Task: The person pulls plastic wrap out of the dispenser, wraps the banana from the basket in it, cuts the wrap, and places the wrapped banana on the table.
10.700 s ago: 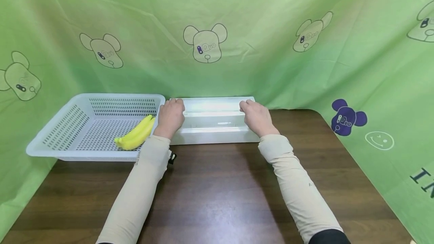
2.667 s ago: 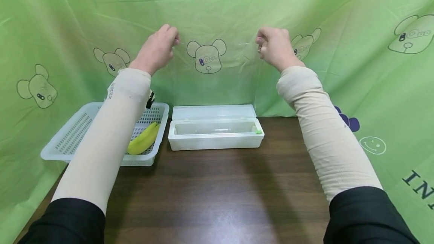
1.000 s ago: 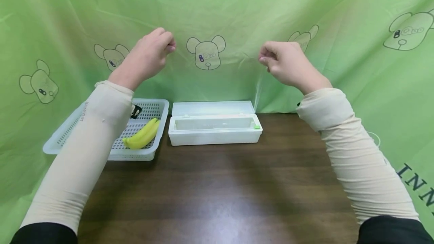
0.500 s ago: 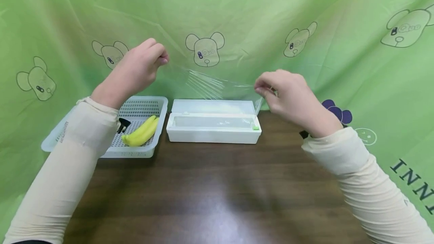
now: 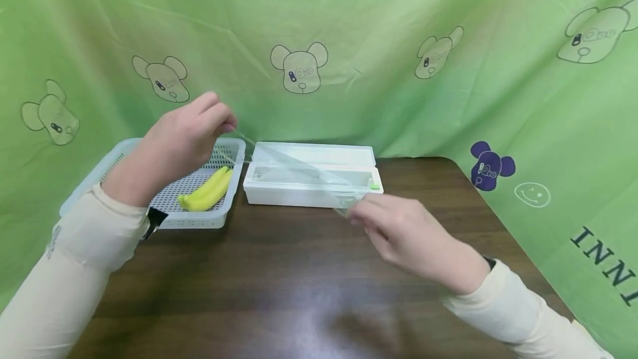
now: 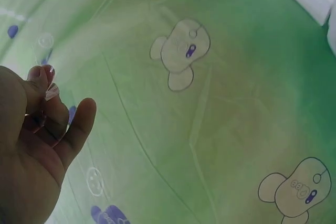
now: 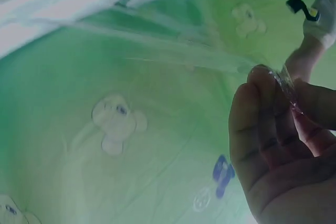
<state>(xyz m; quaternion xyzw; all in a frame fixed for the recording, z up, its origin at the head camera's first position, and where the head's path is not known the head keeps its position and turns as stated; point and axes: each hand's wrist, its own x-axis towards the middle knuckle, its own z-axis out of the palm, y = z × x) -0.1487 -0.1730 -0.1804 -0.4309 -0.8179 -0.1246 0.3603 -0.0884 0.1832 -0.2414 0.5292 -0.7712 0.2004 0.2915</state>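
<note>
A sheet of clear cling film [image 5: 304,169] is drawn slantwise between both hands, crossing in front of the white cling film dispenser [image 5: 309,198] in the head view. My left hand [image 5: 186,140], the higher one, pinches one end above the basket's right part. The right hand [image 5: 406,234] pinches the other end low, just in front of the dispenser's right corner. Bunched film [image 6: 51,93] shows at the thumb and fingertip in the left wrist view. In the right wrist view, crumpled film [image 7: 286,88] sits between thumb and fingers. The dispenser's lid [image 5: 314,154] stands raised at the back.
A pale blue slotted basket [image 5: 196,220] is on the left, partly hidden by the left forearm. Two yellow bananas [image 5: 206,191] lie in it. A green patterned cloth [image 5: 374,98] hangs behind the brown wooden table [image 5: 299,292].
Both hands have come down from high in front of the cloth, the right one furthest and nearer to me. The film between them has gone from level to slanted and narrowed.
</note>
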